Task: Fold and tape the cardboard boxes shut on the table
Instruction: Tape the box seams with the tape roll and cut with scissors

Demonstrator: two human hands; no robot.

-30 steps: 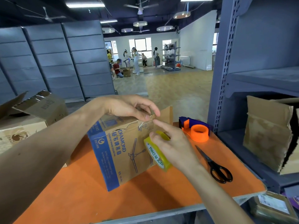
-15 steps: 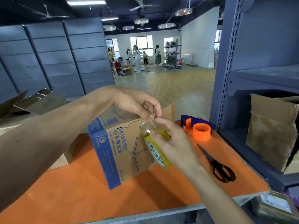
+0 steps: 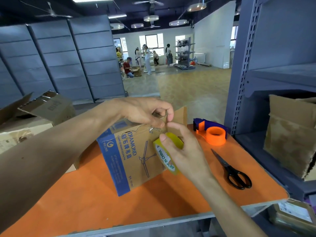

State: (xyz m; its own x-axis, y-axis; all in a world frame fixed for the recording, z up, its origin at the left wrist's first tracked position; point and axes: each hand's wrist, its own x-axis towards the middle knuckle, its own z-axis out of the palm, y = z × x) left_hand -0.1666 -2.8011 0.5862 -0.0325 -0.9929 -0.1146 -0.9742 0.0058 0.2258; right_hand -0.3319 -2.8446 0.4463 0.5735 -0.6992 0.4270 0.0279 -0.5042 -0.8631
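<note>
A brown and blue cardboard box (image 3: 133, 156) printed DIAMOND stands on the orange table (image 3: 85, 199), one flap raised at its far right. My left hand (image 3: 145, 112) rests on the box's top edge and pinches the loose end of clear tape between thumb and fingers. My right hand (image 3: 181, 151) grips a yellow-cored tape roll (image 3: 166, 153) against the box's front face, index fingertip touching the left hand's fingertips. The tape strip itself is barely visible.
An orange and purple tape dispenser (image 3: 212, 132) and black scissors (image 3: 232, 170) lie on the table to the right. Opened cardboard boxes (image 3: 39, 115) sit at the left. A grey shelving unit (image 3: 273, 82) with cardboard stands right. A taped package (image 3: 292, 216) lies below the table's corner.
Both hands have stayed at the box's top edge. The right hand with the roll has shifted slightly up, its fingertip now meeting the left fingers; the camera has tilted a little.
</note>
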